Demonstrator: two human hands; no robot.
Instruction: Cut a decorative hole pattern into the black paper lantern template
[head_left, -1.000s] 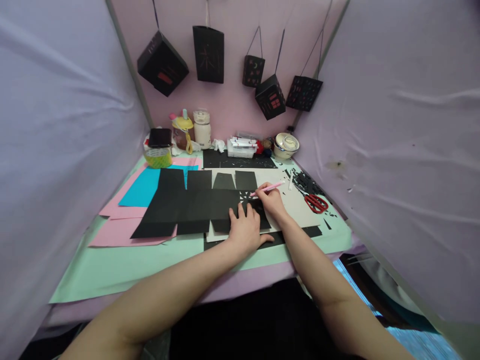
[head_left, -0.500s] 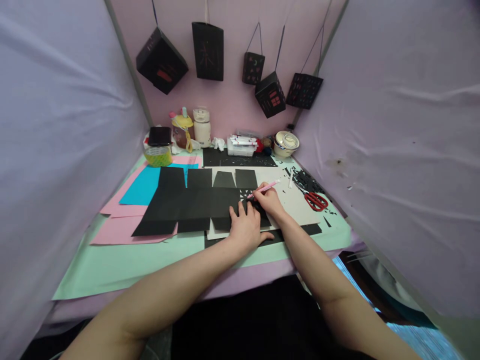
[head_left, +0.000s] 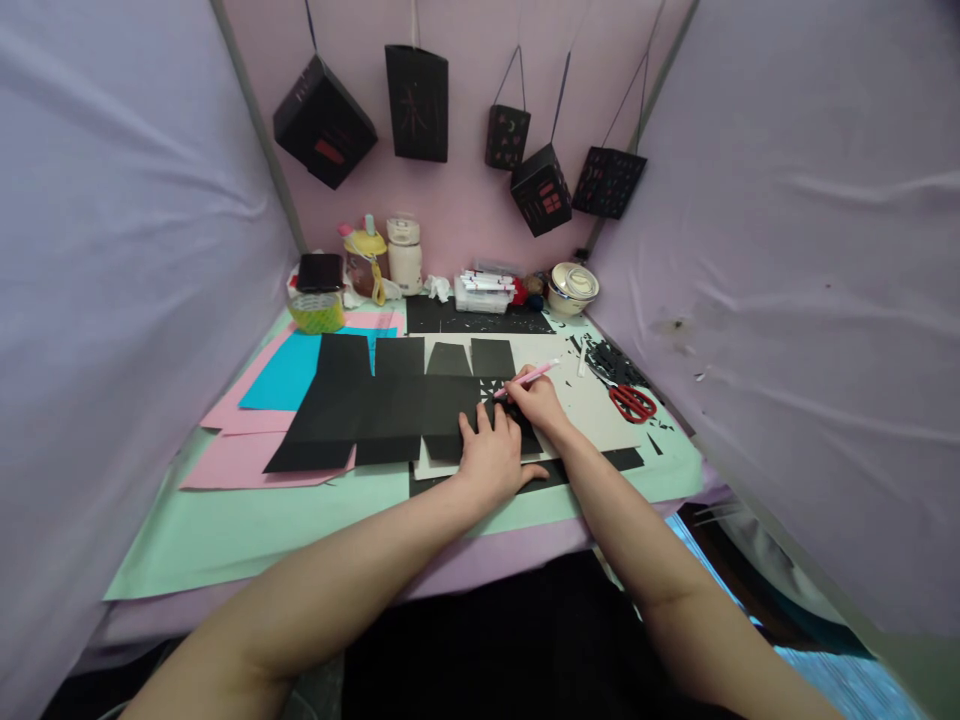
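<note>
A sheet of black card (head_left: pixel 390 408) with flaps cut along its edges lies flat across a white board (head_left: pixel 600 405). My left hand (head_left: pixel 491 455) rests on the right part of the card, fingers spread and pressing down, thumb out to the right. In my right hand (head_left: pixel 538 402) is a slim pink pen-shaped craft knife (head_left: pixel 536 374), pinched close to its lower end. Its tip meets the card beside small triangular cut-outs (head_left: pixel 489 388), just above my left fingertips. Fingers partly hide the tip.
Red-handled scissors (head_left: pixel 632 403) lie right of the board, near black paper scraps (head_left: pixel 615 362). Pink sheets (head_left: pixel 247 460) and a blue sheet (head_left: pixel 279 372) lie at left. Bottles (head_left: pixel 405 258), a tape roll (head_left: pixel 316 312) and a lidded bowl (head_left: pixel 573 288) stand behind. Black paper lanterns (head_left: pixel 416 105) hang above.
</note>
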